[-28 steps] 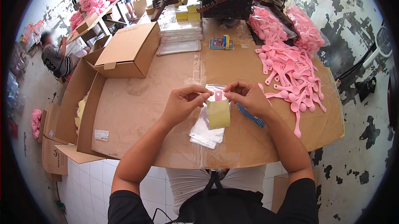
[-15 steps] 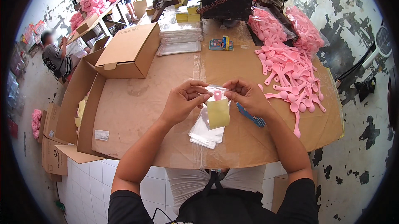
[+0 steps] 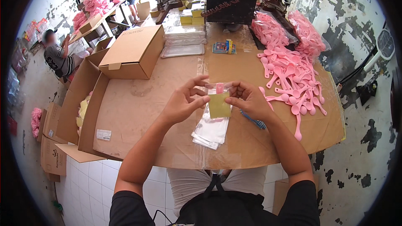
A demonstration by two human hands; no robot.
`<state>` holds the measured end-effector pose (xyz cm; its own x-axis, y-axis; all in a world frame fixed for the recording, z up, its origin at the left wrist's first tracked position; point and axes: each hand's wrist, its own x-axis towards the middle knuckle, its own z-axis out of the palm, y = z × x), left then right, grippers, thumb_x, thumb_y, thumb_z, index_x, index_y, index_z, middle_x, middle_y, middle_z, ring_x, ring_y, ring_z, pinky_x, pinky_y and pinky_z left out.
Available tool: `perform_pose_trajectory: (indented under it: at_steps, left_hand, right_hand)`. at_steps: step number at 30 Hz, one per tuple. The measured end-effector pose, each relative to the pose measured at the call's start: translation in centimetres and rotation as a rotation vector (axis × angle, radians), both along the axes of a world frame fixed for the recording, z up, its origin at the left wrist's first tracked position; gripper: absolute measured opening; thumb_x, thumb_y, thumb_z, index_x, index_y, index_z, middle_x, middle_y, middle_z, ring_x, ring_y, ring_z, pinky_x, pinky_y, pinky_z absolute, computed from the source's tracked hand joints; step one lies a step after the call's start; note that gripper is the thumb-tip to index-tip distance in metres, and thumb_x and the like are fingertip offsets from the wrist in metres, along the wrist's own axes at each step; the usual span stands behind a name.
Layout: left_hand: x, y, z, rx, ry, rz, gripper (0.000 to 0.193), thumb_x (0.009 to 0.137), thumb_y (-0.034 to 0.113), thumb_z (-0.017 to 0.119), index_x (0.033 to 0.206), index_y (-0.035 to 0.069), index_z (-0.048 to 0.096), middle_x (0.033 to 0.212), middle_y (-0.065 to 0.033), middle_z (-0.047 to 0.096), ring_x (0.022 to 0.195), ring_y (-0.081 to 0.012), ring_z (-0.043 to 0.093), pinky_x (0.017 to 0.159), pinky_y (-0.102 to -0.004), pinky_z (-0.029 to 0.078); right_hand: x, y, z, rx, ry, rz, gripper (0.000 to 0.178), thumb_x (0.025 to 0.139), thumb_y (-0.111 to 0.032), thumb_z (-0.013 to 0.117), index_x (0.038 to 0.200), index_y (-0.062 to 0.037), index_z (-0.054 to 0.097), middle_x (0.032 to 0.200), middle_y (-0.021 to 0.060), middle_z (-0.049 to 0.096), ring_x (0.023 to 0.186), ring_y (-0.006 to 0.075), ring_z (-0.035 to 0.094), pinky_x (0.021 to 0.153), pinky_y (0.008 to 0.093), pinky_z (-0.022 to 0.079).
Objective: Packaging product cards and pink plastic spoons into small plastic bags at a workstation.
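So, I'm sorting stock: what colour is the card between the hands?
The card is dull yellow, clearest in the head view.

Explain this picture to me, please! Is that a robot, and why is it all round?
No robot: that's a person's left hand and right hand. A camera on the person's head looks down, and its very wide lens makes the view round. The right hand pinches a clear bag and a yellow card; a pink handle shows above the card. The left hand is at the card's other edge. On the table lie more bags, a pile of pink spoons on the right and clear packs further back.
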<state>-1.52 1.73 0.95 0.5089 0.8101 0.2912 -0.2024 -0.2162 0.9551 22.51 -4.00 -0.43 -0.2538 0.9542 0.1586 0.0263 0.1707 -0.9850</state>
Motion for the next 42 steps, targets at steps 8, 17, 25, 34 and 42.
perform_pose_trajectory:
  at_steps: [8,17,25,34,42]
  left_hand:
    - [-7.8,6.2,1.8,-0.015,-0.133,0.064,0.022,0.099,0.019,0.061,0.110,0.000,0.063,0.095,-0.0073,0.071,0.079,-0.0152,0.070,0.066,-0.0283,0.057]
    - [-19.3,11.0,1.0,-0.216,-1.228,0.485,0.044,0.096,0.026,0.039,0.126,0.003,0.061,0.128,-0.0136,0.066,0.102,-0.0213,0.067,0.078,-0.0346,0.055]
    - [-4.2,5.4,0.7,-0.104,0.051,0.290,0.028,0.099,0.025,0.056,0.112,0.002,0.068,0.092,-0.0038,0.070,0.071,-0.0091,0.063,0.056,-0.0227,0.045]
    - [0.5,0.8,-3.6,0.065,0.406,0.011,0.043,0.088,0.022,0.078,0.117,-0.007,0.065,0.088,-0.0080,0.072,0.067,-0.0081,0.062,0.061,-0.0251,0.052]
    - [0.2,1.6,-2.4,-0.294,0.370,-0.080,0.026,0.098,0.012,0.066,0.115,-0.006,0.062,0.093,-0.0075,0.073,0.073,-0.0063,0.064,0.059,-0.0218,0.051]
  right_hand:
    - [-0.2,-0.4,-0.2,0.161,-0.351,-0.243,0.029,0.094,-0.011,0.068,0.121,-0.0028,0.063,0.112,0.0054,0.066,0.104,0.0140,0.061,0.089,0.0300,0.049]
    - [-0.8,-0.7,-0.2,0.457,-0.769,-0.253,0.020,0.085,-0.015,0.074,0.103,-0.0071,0.071,0.103,0.0086,0.063,0.099,0.0258,0.060,0.085,0.0348,0.048]
    - [-0.9,-0.7,-1.3,0.413,-0.823,-0.156,0.013,0.081,-0.014,0.075,0.091,-0.0067,0.071,0.093,0.0067,0.061,0.098,0.0271,0.056,0.090,0.0405,0.043]
    - [-2.0,-1.1,-0.2,0.620,-0.786,-0.355,0.012,0.081,-0.016,0.076,0.091,-0.0096,0.071,0.100,0.0055,0.062,0.103,0.0265,0.056,0.092,0.0393,0.041]
    - [-0.2,-0.7,-0.3,0.609,-0.805,-0.238,0.013,0.082,-0.018,0.075,0.092,-0.0108,0.072,0.107,0.0060,0.062,0.107,0.0259,0.056,0.095,0.0408,0.042]
